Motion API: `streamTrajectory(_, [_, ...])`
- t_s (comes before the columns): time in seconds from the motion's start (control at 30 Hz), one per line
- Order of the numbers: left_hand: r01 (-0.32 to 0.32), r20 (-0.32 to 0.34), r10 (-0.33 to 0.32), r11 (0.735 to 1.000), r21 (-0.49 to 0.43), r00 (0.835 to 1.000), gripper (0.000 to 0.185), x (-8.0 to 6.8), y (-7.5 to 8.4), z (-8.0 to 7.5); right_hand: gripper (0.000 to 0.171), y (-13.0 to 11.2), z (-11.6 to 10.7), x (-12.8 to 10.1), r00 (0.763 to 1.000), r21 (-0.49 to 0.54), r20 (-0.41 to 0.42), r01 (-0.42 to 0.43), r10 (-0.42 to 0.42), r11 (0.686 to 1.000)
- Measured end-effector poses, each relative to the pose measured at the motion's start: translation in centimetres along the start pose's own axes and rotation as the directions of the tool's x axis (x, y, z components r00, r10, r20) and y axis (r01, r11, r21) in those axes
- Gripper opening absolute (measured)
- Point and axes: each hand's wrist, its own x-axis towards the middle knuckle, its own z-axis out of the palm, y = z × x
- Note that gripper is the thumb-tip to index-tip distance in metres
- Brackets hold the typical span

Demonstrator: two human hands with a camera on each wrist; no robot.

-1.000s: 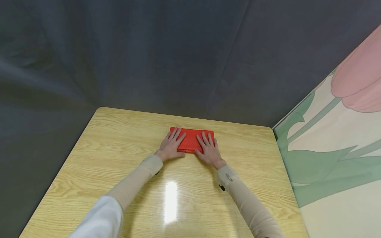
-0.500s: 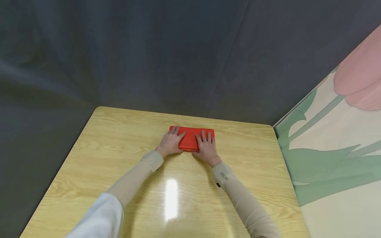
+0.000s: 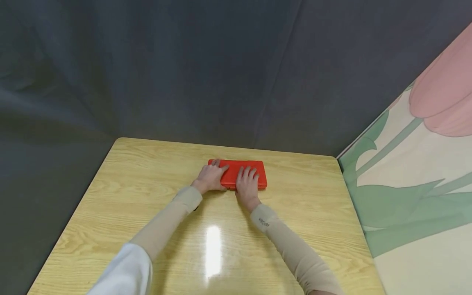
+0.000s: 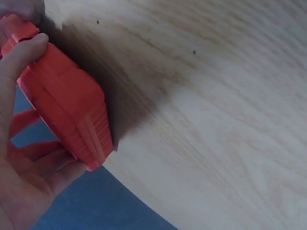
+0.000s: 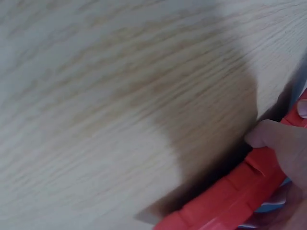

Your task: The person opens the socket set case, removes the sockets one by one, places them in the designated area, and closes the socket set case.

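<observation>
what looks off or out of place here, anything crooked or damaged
Nothing stands out. The red case lies flat and roughly square to the far edge of the wooden table, with no visible damage or spill. The left hand and right hand both rest on top of it, thumbs at its near edge.

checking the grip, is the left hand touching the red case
Touching. The left wrist view shows the left hand with its thumb on the red case and its fingers curled under it.
</observation>
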Motion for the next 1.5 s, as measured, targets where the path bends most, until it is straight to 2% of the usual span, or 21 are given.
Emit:
streamTrajectory(0.07, [0.014,0.000,-0.014,1.000,-0.007,1.000,0.092,-0.2,0.1,0.0,0.077,-0.2,-0.1,0.1,1.000,-0.050,-0.021,-0.002,0.001,0.999])
streamTrajectory(0.2, [0.023,-0.016,-0.024,1.000,-0.011,1.000,0.090,-0.6,0.5,0.1,0.060,-0.6,-0.4,0.1,1.000,-0.132,0.000,0.011,-0.011,0.991])
streamTrajectory(0.33, [0.013,-0.043,-0.012,1.000,0.020,0.999,0.090,-0.6,0.8,0.3,0.056,-0.8,-0.5,0.2,0.999,-0.183,0.036,0.007,-0.001,0.983])
streamTrajectory(0.47, [0.017,-0.046,-0.015,0.999,0.051,0.999,0.089,-0.4,0.9,0.4,0.055,-1.0,-0.7,0.4,0.999,-0.216,0.030,-0.009,0.016,0.976])
streamTrajectory(0.63, [0.039,-0.028,-0.037,0.997,0.067,0.999,0.089,-0.6,1.5,0.3,0.054,-1.0,-0.6,0.1,1.000,-0.185,0.015,-0.024,0.027,0.982])
streamTrajectory(0.77, [0.038,-0.022,-0.037,0.997,0.063,0.999,0.091,-0.8,2.0,0.5,0.053,-0.9,-0.4,-0.3,0.999,-0.174,0.037,-0.020,0.027,0.985])
streamTrajectory(1.0, [0.084,-0.062,-0.079,0.993,0.084,0.995,0.090,-0.6,2.5,0.9,0.060,-0.9,-0.5,-0.7,1.000,-0.166,0.025,-0.009,0.014,0.986])
streamTrajectory(1.2, [0.092,-0.051,-0.089,0.994,0.053,0.995,0.089,-0.8,2.8,1.3,0.062,-0.9,-0.7,-1.1,0.997,-0.146,0.081,0.017,-0.006,0.989])
streamTrajectory(1.33, [0.117,-0.050,-0.114,0.992,0.049,0.992,0.093,-1.4,2.7,2.0,0.064,-0.7,-0.5,-1.4,0.995,-0.088,0.092,0.053,-0.045,0.995])
streamTrajectory(1.5, [0.154,-0.117,-0.149,0.987,0.039,0.982,0.091,-2.0,3.0,3.1,0.076,0.1,-0.2,-1.7,0.997,0.054,0.031,0.068,-0.070,0.996])
